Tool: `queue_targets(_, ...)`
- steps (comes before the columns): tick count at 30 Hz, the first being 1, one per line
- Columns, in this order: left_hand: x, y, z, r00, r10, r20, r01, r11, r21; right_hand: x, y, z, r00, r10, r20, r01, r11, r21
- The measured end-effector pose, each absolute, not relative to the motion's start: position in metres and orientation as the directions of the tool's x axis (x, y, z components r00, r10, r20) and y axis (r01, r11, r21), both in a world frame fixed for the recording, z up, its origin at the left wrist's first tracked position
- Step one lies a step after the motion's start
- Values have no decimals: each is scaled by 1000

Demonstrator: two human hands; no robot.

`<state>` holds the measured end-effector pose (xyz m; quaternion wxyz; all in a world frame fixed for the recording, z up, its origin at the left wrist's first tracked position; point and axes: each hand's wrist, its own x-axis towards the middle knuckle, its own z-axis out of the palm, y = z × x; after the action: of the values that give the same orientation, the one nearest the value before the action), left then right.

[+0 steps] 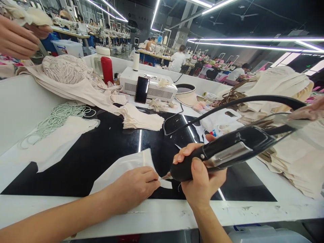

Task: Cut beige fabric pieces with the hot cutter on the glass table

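Observation:
My left hand (138,185) is closed in a pinch on the edge of a sheer off-white fabric piece (124,167), which lies on the black board (108,145). My right hand (199,179) wraps around a black corded handheld tool (227,148) with a metal strip along its side. The tool's rounded near end sits just right of my left fingertips; its working tip is largely hidden. A thin pointed metal blade (178,146) shows behind my right fingers, and I cannot tell whether that hand also holds it. The black cord (243,100) arches back from the tool.
A white vented box (126,82) with a phone (142,89) against it stands behind the board. Beige fabric stacks lie at centre (141,118) and right (298,158). Mint cord (63,116) is heaped left. Other people's hands appear at upper left (17,38) and right edge (310,109).

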<state>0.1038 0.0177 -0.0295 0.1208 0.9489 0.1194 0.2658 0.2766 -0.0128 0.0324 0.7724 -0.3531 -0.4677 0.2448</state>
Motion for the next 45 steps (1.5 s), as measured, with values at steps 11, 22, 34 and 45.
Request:
queue_targets(11, 104, 18, -34, 837, 302, 455, 170, -936, 309, 287, -20, 35, 502, 666, 551, -23, 647, -762)
queue_targets(22, 104, 19, -26, 847, 324, 422, 193, -927, 322, 279, -24, 40, 479, 680, 556, -87, 667, -740)
queue_targets(34, 103, 19, -29, 848, 322, 420, 193, -927, 321, 277, -27, 36, 444, 714, 541, -75, 631, -772)
queue_targets(45, 103, 18, -27, 852, 328, 409, 189, -920, 344, 284, -31, 35, 495, 685, 535, -13, 622, -783)
